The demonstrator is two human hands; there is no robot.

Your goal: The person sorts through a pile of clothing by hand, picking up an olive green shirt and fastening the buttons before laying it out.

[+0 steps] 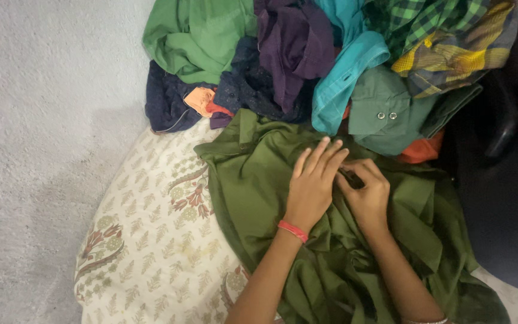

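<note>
Pinching olive shirt [259, 180] under both hands, left hand [313, 186] flat, right hand [367, 195] gripping fabric

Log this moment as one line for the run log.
left hand: flat on green shirt | right hand: pinching dark item, unclear | clothes pile behind

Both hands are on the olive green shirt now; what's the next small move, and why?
Probably smooth the olive green shirt flat with the left hand. The right hand pinches a small dark thing against bunched, creased cloth, and the pile of clothes crowds the shirt's far edge.
</note>
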